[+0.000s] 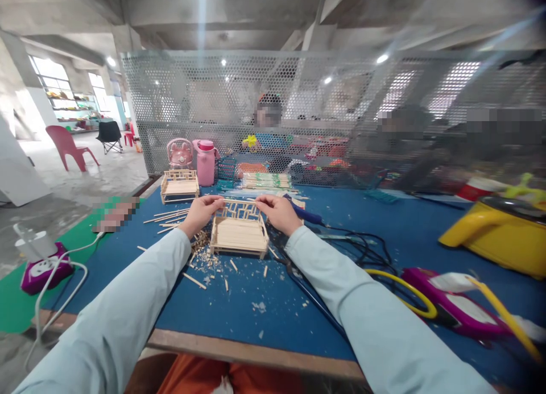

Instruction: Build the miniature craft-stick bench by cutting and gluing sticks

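A miniature bench (pixel 239 233) made of thin wooden sticks stands on the blue table in front of me, its latticed back on the far side. My left hand (pixel 201 213) is closed, pinching the left end of the top stick along that back. At the opposite end of the same stick, my right hand (pixel 278 211) pinches with thumb and fingers. Whether this stick is fixed to the back cannot be made out. Loose sticks (pixel 168 216) and a pile of wood scraps (pixel 202 252) lie left of the bench. A second stick bench (pixel 180 186) stands farther back.
Behind the table rises a perforated metal screen (pixel 170 98), with a person (pixel 268 121) beyond it. A pink bottle (pixel 206 164) and bundled sticks (pixel 267 181) stand before it. Dark cables (pixel 375 249), a purple power strip (pixel 456 306) and a yellow pot (pixel 503 235) occupy the right.
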The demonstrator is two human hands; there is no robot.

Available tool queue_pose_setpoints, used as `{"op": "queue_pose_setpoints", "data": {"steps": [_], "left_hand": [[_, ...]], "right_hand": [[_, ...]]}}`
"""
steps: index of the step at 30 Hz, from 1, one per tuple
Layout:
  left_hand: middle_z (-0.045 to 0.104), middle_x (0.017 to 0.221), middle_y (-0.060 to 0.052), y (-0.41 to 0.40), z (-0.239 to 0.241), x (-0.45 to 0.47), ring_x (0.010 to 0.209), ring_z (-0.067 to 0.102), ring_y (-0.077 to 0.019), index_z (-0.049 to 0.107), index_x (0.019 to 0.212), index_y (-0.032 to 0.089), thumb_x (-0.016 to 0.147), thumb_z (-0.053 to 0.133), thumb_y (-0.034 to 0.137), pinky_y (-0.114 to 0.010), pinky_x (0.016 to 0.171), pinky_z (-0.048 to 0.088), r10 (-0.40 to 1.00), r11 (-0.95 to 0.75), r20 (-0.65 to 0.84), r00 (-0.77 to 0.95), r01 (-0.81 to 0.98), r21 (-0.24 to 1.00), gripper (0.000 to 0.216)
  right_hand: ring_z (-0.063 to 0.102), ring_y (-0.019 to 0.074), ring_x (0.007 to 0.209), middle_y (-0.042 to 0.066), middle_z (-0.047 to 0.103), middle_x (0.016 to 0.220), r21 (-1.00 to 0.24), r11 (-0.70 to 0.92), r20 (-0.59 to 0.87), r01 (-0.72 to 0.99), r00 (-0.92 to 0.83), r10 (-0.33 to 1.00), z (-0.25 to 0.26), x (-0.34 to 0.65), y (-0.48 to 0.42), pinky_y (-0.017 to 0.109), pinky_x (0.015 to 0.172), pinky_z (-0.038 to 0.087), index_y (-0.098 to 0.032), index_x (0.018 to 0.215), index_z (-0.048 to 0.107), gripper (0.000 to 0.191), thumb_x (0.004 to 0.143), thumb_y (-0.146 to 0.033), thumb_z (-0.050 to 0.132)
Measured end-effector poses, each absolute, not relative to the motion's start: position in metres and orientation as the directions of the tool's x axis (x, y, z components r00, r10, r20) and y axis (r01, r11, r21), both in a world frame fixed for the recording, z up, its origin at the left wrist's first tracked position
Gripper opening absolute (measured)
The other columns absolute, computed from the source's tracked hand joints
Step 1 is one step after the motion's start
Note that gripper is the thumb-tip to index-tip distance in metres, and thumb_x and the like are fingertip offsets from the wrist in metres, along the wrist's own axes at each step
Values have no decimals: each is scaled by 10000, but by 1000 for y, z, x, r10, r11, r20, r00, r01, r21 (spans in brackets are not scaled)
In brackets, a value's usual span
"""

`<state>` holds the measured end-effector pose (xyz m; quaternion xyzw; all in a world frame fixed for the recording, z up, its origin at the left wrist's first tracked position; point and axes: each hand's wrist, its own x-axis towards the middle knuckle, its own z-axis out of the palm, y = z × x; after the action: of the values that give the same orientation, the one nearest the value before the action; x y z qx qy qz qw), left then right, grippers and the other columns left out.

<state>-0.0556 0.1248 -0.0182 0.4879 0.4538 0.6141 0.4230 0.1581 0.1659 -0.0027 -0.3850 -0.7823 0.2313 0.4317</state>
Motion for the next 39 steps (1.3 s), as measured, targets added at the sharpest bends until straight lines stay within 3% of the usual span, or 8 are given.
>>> {"op": "queue_pose_setpoints", "data": {"steps": [6,16,24,29,33,36,39], "left_hand": [[672,678,-27,125,-21,-54,601,583,-115,669,740,132,537,743,489,-206,517,348,967,-212,192,-169,-114,971,417],[596,553,28,126,-23,-55,498,483,-74,655,735,139,508,771,492,-202,471,283,961,-230,207,-181,-117,966,435],[669,696,-14,127,-25,-58,588,563,-98,658,751,145,482,769,540,-197,495,319,971,-206,186,-148,-129,970,490],[657,666,-9,127,-24,-56,583,562,-101,660,748,147,530,761,461,-200,506,342,969,-199,174,-175,-137,971,395],[667,702,-14,127,-22,-58,636,596,-118,670,821,159,645,652,411,-209,556,408,970,-177,140,-201,-183,967,308],[687,783,-27,128,-22,-61,680,614,-122,661,954,172,720,520,409,-224,599,445,968,-171,121,-221,-223,960,361],[695,817,-41,128,-23,-62,694,613,-125,666,971,163,718,511,409,-231,612,451,965,-177,126,-230,-219,960,386]], "right_hand": [[507,138,605,13,615,654,-690,606,502,395,-342,794,-2,159,166,281,636,421,-163,707,621,236,703,-381,532],[528,142,617,19,634,667,-682,602,500,416,-334,799,-3,159,166,283,648,434,-157,728,640,231,712,-358,527],[521,135,611,12,624,652,-683,603,502,412,-335,797,-4,158,166,279,655,434,-151,727,638,232,716,-354,528],[514,136,609,12,619,653,-684,607,506,406,-335,795,-5,158,167,282,652,431,-153,729,634,238,715,-365,528],[518,139,612,13,627,660,-684,606,507,406,-332,795,-5,159,168,282,649,428,-157,735,639,225,713,-355,533],[519,139,613,11,629,658,-685,607,506,404,-337,794,-5,159,169,281,644,423,-162,729,639,222,712,-359,538],[518,138,611,9,628,657,-688,606,505,399,-337,795,-5,159,168,278,639,417,-164,725,640,218,708,-357,541]]}}
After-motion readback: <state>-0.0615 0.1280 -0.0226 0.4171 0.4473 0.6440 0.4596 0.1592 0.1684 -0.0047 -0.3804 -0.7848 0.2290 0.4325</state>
